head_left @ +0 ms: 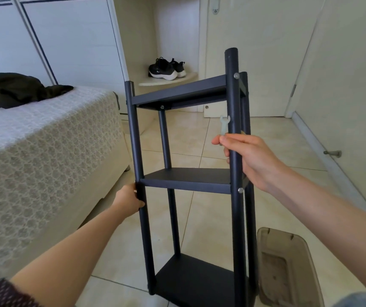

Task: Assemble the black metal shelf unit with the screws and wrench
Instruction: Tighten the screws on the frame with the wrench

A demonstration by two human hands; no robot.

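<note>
- A bed [44, 151] under a pale patterned cover is seen filling the left side of the frame.
- A tiled floor [277, 151] is spread across the centre and right.
- The black metal shelf unit [186, 177] is stood upright on the tiles at the centre of the frame, leaning slightly; three shelves are fixed between its round posts.
- A brownish see-through plastic container [288, 267] is laid on the floor at the lower right, just beside the unit's foot.
- A dark garment [11, 89] is heaped on the bed at the upper left.
- The right hand [248, 158] is wrapped round the right front post [235, 107], between the top and middle shelves.
- The left hand [127, 200] is closed round the left front post [136, 140], at the level of the middle shelf.
- A pair of black shoes [166, 68] with white soles is set on a low corner ledge at the upper centre.
- A pale wrench [224, 124] is held in the same right hand, against the post, its open jaw pointing up.
- Silver screws [236, 75] are seen seated in the posts at the top and middle shelves.
</note>
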